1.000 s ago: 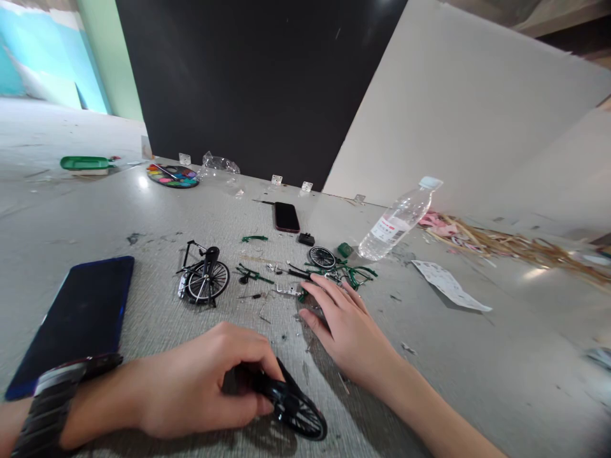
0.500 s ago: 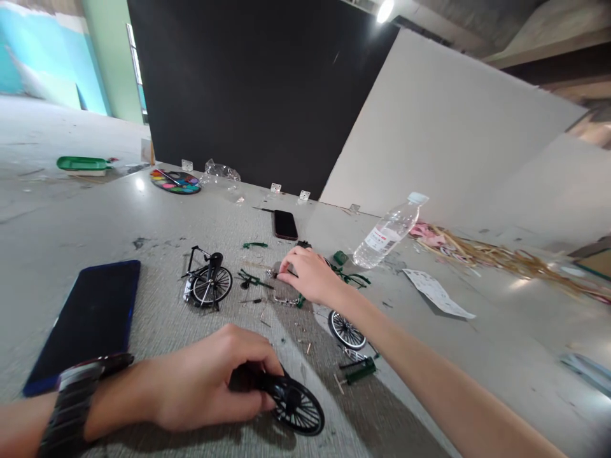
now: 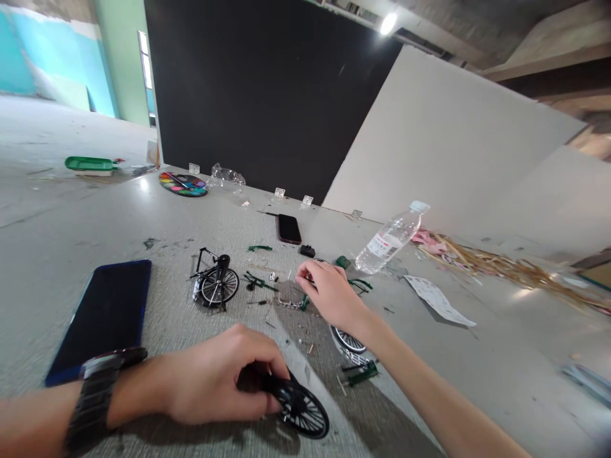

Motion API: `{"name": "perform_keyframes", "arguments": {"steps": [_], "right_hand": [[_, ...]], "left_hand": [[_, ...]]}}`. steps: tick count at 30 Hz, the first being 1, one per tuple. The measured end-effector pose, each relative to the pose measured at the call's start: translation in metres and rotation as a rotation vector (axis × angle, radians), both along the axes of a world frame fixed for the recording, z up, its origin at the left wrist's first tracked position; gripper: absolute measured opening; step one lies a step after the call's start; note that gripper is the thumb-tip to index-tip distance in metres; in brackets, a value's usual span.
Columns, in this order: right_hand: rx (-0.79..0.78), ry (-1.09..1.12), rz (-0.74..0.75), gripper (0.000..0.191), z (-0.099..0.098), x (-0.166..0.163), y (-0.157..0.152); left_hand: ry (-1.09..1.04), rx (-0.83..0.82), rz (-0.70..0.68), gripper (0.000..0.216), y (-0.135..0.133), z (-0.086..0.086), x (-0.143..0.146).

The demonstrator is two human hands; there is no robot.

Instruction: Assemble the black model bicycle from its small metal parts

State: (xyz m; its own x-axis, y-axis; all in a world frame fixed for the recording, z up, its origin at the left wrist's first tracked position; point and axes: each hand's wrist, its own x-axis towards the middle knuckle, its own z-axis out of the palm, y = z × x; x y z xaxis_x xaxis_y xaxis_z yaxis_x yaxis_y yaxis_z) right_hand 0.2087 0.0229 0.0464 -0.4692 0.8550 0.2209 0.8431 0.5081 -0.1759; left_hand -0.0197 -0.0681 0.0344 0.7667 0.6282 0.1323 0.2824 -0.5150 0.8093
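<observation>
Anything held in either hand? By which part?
Left hand holds a black wheeled piece by its left side; whether the right hand holds anything, I can't tell.

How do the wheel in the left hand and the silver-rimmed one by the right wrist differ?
Support: the black wheel is gripped by the left hand; the silver-rimmed wheel lies on the table.
Colour: the black wheel has a dark rim, the silver-rimmed wheel a bright one.
Cover: fingers hide part of the black wheel; the right hand and wrist hide part of the silver-rimmed wheel.
Shared: both have thin spokes.
</observation>
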Motion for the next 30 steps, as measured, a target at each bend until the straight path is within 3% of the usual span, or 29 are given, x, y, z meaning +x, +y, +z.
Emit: {"name": "perform_keyframes", "arguments": {"steps": [5, 8, 11, 14, 20, 30], "right_hand": [[0.111, 0.023, -0.038, 0.015, -0.011, 0.010, -0.021], [0.214, 0.004, 0.086, 0.019, -0.011, 0.006, -0.037], [0.116, -0.062, 0.233, 0.042, -0.012, -0.002, -0.051], [0.035, -0.120, 0.266, 0.063, -0.018, -0.008, -0.059], [-0.092, -0.101, 0.194, 0.059, -0.027, -0.010, -0.058], [-0.075, -0.071, 0.196, 0.047, -0.030, -0.010, -0.058]], "left_hand": [[-0.135, 0.008, -0.080, 0.020, 0.003, -0.008, 0.001], [-0.172, 0.009, -0.118, 0.029, 0.005, -0.011, 0.001], [-0.186, -0.010, -0.131, 0.034, 0.005, -0.011, 0.002], [-0.189, -0.013, -0.140, 0.034, 0.004, -0.008, 0.002], [-0.159, 0.036, -0.111, 0.037, 0.002, -0.006, 0.003], [-0.188, 0.009, -0.195, 0.042, 0.002, -0.013, 0.004]]}}
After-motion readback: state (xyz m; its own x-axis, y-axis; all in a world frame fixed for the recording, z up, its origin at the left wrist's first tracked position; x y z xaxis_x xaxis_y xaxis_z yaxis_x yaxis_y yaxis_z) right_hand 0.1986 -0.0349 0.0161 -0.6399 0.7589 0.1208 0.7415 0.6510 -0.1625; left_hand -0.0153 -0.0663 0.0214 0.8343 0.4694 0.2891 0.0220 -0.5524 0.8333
